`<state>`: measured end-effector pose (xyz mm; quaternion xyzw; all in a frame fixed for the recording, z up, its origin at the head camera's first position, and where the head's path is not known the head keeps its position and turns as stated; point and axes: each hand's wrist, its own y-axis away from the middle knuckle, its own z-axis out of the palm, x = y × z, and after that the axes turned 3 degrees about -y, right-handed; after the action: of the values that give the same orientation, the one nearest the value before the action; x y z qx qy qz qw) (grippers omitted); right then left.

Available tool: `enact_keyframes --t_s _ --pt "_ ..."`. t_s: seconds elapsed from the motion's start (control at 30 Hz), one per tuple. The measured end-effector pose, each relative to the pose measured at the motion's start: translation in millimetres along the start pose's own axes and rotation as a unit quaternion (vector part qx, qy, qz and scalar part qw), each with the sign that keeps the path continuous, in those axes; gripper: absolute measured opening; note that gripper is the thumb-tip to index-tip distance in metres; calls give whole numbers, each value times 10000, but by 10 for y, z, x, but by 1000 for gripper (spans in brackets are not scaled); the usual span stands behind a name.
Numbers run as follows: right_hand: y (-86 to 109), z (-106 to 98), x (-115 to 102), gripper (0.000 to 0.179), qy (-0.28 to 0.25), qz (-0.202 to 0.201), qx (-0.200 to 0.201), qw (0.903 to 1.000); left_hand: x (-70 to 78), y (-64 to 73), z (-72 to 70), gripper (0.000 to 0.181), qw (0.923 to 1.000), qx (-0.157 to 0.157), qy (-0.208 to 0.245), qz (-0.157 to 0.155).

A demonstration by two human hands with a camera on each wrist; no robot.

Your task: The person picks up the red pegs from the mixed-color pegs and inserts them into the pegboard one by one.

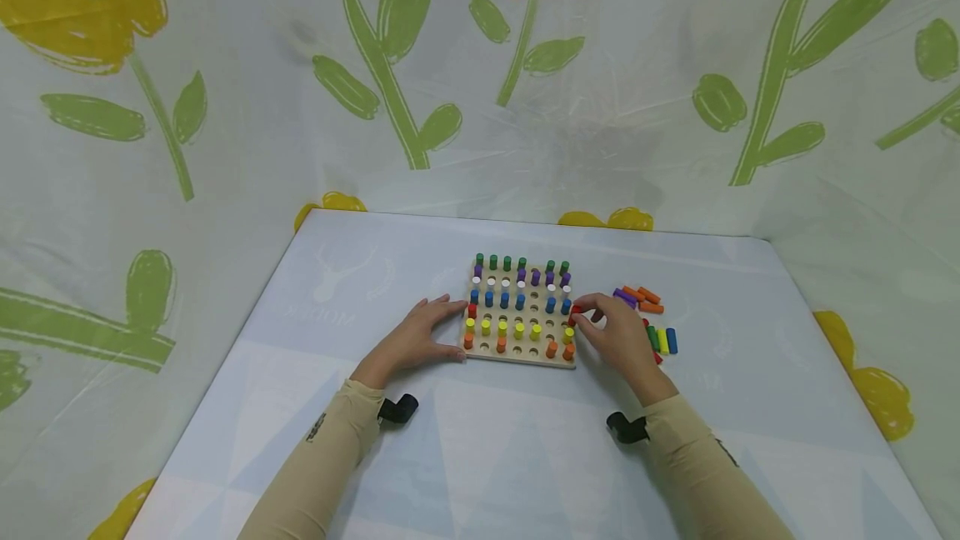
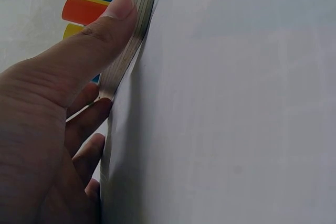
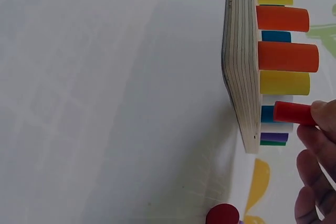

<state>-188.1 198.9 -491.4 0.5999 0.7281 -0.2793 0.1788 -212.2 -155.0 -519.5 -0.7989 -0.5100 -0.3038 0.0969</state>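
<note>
A wooden pegboard point(image 1: 517, 358) lies on the table with rows of coloured pegs standing in its holes. Thumb and fingertip of my right hand point(image 1: 618, 340) pinch a red peg point(image 3: 293, 113) by one end, over the board's right edge. In the right wrist view the peg's free end points toward the board, above its surface. Another red peg point(image 1: 472, 310) stands at the left end of that row, where several holes show bare. My left hand point(image 1: 416, 338) touches the board's left edge, thumb near the front corner and fingers extended farther back.
Right of the board lie loose orange pegs point(image 1: 651, 307) and purple pegs point(image 1: 625, 297). Green, yellow and blue pegs point(image 1: 671, 341) lie side by side near my right hand. A flower-patterned curtain point(image 1: 637, 123) hangs behind the table's far edge.
</note>
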Motion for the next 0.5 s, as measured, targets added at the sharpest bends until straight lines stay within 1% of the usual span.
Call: enact_keyframes --t_s 0.13,0.33,0.5 --pt "-9 10 -22 23 23 -52 36 10000 -2 5 -4 96 10000 10 39 22" --pt "-13 22 -43 24 114 2 15 9999 -7 2 -5 96 10000 27 76 49" --pt "-25 31 -71 25 29 45 -51 10000 -18 -3 0 96 10000 40 38 63"
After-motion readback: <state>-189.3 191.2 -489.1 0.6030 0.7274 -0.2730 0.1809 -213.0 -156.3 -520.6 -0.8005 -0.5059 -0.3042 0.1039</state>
